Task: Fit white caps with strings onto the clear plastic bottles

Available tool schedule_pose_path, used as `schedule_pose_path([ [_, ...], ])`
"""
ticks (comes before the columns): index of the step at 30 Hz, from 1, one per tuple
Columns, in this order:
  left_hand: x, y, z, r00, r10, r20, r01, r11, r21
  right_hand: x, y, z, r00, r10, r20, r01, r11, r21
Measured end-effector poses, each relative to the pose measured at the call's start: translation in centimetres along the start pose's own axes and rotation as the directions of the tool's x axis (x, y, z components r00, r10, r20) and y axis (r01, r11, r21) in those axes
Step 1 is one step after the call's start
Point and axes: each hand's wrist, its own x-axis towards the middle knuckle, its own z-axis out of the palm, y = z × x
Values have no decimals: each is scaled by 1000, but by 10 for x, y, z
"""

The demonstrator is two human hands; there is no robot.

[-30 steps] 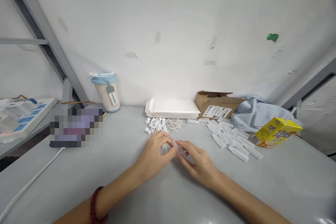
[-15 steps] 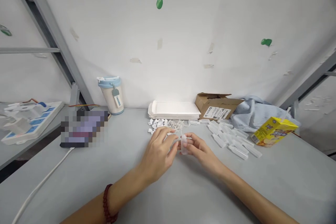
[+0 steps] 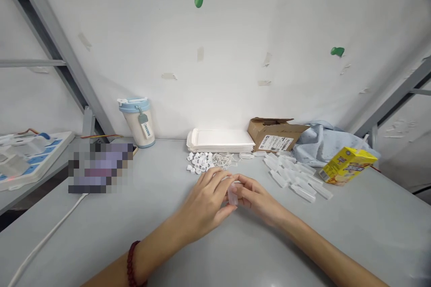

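Note:
A small translucent plastic squeeze bottle (image 3: 232,195) is held roughly upright, slightly tilted, above the grey table. My right hand (image 3: 257,197) grips it from the right, thumb on its side. Across its top curl the fingers of my left hand (image 3: 207,199), covering the neck, with the thumb low beside the bottle; whatever is under those fingertips is hidden. Just beyond my hands are a pile of small white caps (image 3: 201,161) and a heap of thin white nozzle-like pieces (image 3: 224,159). To the right lie several more translucent bottles (image 3: 291,174).
Against the wall stand a stack of white trays (image 3: 222,140), an opened cardboard box (image 3: 278,136) and a crumpled blue cloth (image 3: 326,141). A yellow drink carton (image 3: 348,166) is at right. Leftward are a tumbler (image 3: 137,123), a blurred-out phone (image 3: 103,168) with cable, and a power strip (image 3: 37,157).
My left fingers have come down over the bottle's top, which showed uncovered before. The bottle has dropped slightly and moved nearer to me, still in my right hand. The camera view has shifted a little.

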Motion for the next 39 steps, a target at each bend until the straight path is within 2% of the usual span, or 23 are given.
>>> schedule_pose_path([
  [4, 1, -1, 1, 999, -36, 23, 37, 999, -38, 1, -1, 0, 999, -22, 25, 23, 998, -63],
  [7, 2, -4, 0, 996, -77, 42, 79, 995, -59, 3, 3, -3, 998, -57, -25, 51, 979, -196],
  [11, 1, -9, 1, 990, -118, 80, 124, 990, -72, 8, 11, -9, 977, -171, -131, 107, 912, -396],
  [17, 1, -14, 5, 984, -152, 88, 159, 984, -82, 7, 13, -8, 961, -234, -147, 102, 794, -600],
  [25, 1, -18, 8, 979, -176, 105, 187, 977, -99, 8, 16, -10, 956, -268, -119, 113, 712, -693],
  [29, -1, -20, 11, 959, -266, 97, 277, 953, -119, 9, 17, -12, 940, -321, -114, 144, 679, -720],
  [32, -4, -21, 16, 945, -318, 74, 326, 930, -169, 9, 16, -12, 936, -337, -99, 163, 665, -729],
  [39, -8, -22, 20, 942, -316, 113, 334, 915, -226, 10, 18, -15, 942, -316, -110, 135, 660, -739],
])
